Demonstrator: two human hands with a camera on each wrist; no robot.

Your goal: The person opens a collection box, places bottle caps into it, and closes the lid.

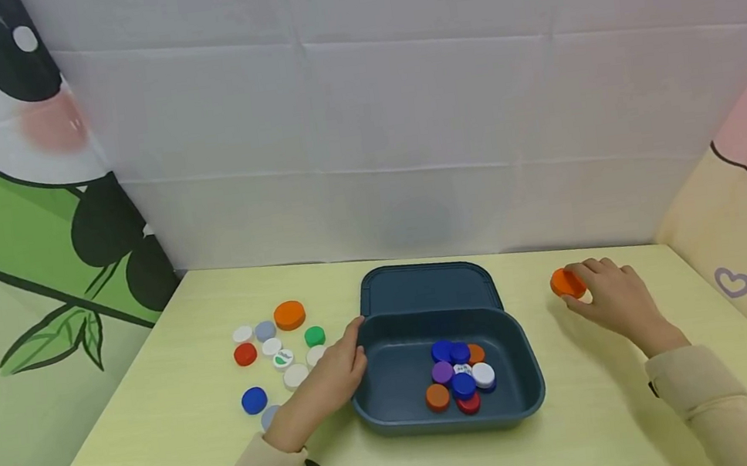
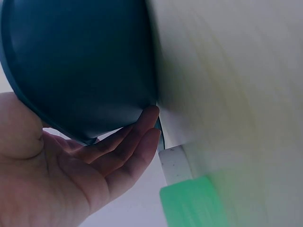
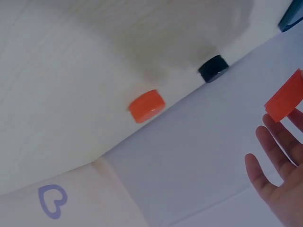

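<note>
A dark blue-grey box [image 1: 393, 425] stands on the table, several coloured caps inside towards its right half. My left hand [image 1: 328, 377] grips its upper left corner; in the left wrist view, the fingers of that hand [image 2: 71, 175] lie along the outside wall of the box [image 2: 80, 61]. To the right of the box, my right hand [image 1: 616, 300] pinches an orange cap [image 1: 565, 284] above the table. The right wrist view has this cap [image 3: 286, 97] at the fingertips of the hand [image 3: 279, 165], near the right edge.
Left of the box lie loose caps, among them orange [image 1: 289, 315], green [image 1: 315, 336], red [image 1: 244, 354] and blue [image 1: 254, 400]. Directly behind it is a matching lid [image 1: 429, 286]. The right wrist view shows another orange cap [image 3: 147, 106] and a black cap [image 3: 213, 69] on the table.
</note>
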